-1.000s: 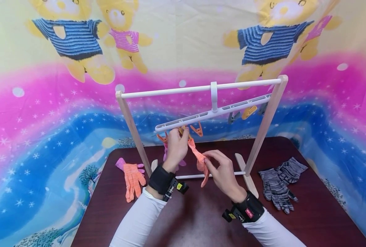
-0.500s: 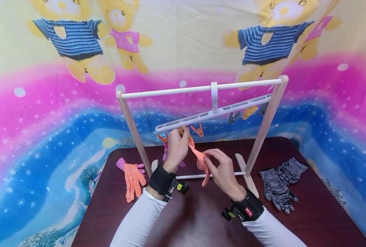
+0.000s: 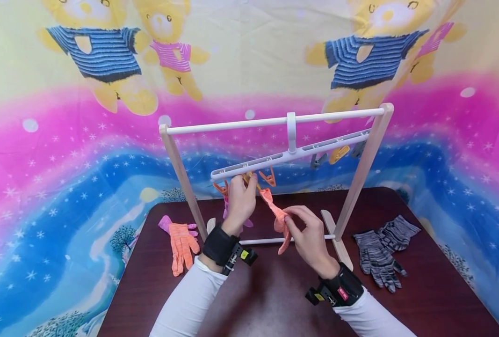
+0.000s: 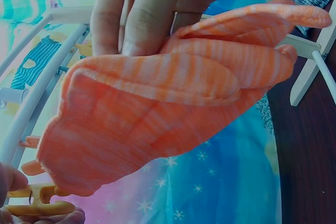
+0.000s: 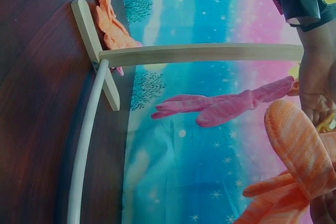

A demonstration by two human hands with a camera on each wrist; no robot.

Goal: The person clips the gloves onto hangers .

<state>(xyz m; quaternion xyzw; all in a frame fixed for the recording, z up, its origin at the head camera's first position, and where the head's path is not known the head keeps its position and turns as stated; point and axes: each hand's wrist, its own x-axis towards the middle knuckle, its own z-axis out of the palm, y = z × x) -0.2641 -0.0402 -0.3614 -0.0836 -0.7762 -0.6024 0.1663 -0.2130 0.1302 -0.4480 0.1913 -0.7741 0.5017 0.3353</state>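
Observation:
My left hand (image 3: pixel 242 199) pinches a yellow clothespin (image 4: pixel 39 203) under the left half of the white clip hanger (image 3: pixel 270 161). In the head view my right hand (image 3: pixel 310 234) grips an orange knit glove (image 3: pixel 279 217) between thumb and fingers. The glove's cuff lies right at the clothespin's tip in the left wrist view, and its fingers point away from the hanger. A pink glove (image 5: pixel 226 106) hangs from an orange clothespin (image 3: pixel 220 188) at the hanger's left end, partly hidden behind my left hand. Another orange clothespin (image 3: pixel 268 177) hangs just right of the yellow one.
The hanger hooks over the white rail (image 3: pixel 232 123) of a wooden stand and tilts down leftward. On the dark table (image 3: pixel 266 304), orange and pink gloves (image 3: pixel 182 245) lie left, grey-black gloves (image 3: pixel 377 257) right. Grey and yellow clothespins (image 3: pixel 339 154) hang at the hanger's right.
My right hand has shifted slightly right with the orange glove, drawing its cuff a little away from the yellow clothespin. The left hand has stayed nearly still.

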